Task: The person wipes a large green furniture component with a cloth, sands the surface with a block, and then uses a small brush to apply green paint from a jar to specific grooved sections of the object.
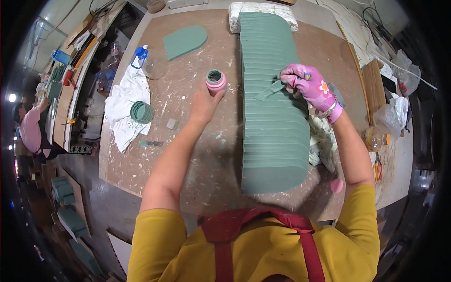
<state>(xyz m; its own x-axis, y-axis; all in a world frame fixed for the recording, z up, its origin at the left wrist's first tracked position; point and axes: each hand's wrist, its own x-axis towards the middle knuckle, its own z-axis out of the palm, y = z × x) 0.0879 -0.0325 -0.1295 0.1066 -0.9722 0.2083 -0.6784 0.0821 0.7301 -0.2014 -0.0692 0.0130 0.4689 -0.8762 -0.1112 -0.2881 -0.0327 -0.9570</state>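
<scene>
My bare left hand (pixel 206 102) is wrapped round a small pink jar (pixel 217 86), whose open mouth shows a dark green coating inside. On my right hand (pixel 314 90) is a pink flowered glove. Its fingers pinch a flat, green-coated strip-like tool (pixel 271 91); the exact kind does not show. The tool's tip lies over a long row of overlapping green panels (pixel 275 141) with rounded right ends; whether it touches them I cannot tell. A white wrapped block (pixel 234 19) sits at the row's far end. One loose green panel (pixel 185 41) lies at the far left.
At left, a white cloth (pixel 123 117) lies beside a green-stained tub (pixel 142 112) and a blue-topped bottle (pixel 140 57). A pink disc (pixel 337 186), an orange-lidded jar (pixel 376 139) and red-and-yellow-handled tool (pixel 377 171) are at right. Another person (pixel 32 128) works far left.
</scene>
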